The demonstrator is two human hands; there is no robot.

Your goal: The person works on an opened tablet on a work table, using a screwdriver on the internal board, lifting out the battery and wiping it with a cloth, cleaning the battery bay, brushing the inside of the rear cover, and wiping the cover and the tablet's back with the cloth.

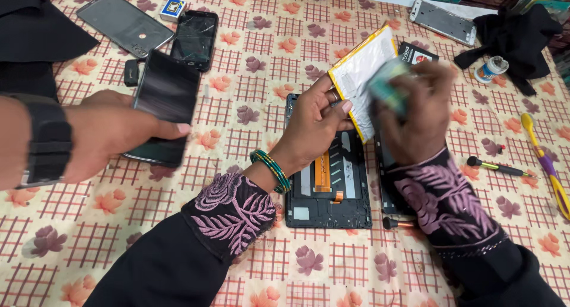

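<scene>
- The flat battery pack (360,69), silver-white with a yellow edge, is held up above the open tablet, a little past the middle of the surface toward its far edge.
- The left hand (314,120) pinches the near left edge of the battery pack; the thumb lies on its face and the other fingers are curled behind it.
- The right hand (418,108) is blurred; its fingers are closed around a small greenish object (389,84) that is pressed against the right part of the battery pack. What this object is, I cannot tell.
- Under both hands lies the opened tablet shell (328,185), dark, with an orange flex strip (322,171) inside it.
- Just beside the shell, on its right, a dark panel (387,164) lies partly under the right sleeve.
- Another person's hand (104,135), with a black wrist watch, holds a dark phone (165,105) near the left edge of the surface.
- At the far left corner lie a grey phone (124,22), a phone with cracked glass (195,38) and a small blue and white box (173,9).
- Toward the right edge lie a screwdriver with a black handle (497,166) and a yellow and purple tool (546,164).
- At the far right corner are a black cloth (516,37), a small white bottle (491,68) and a silver phone frame (442,21).
</scene>
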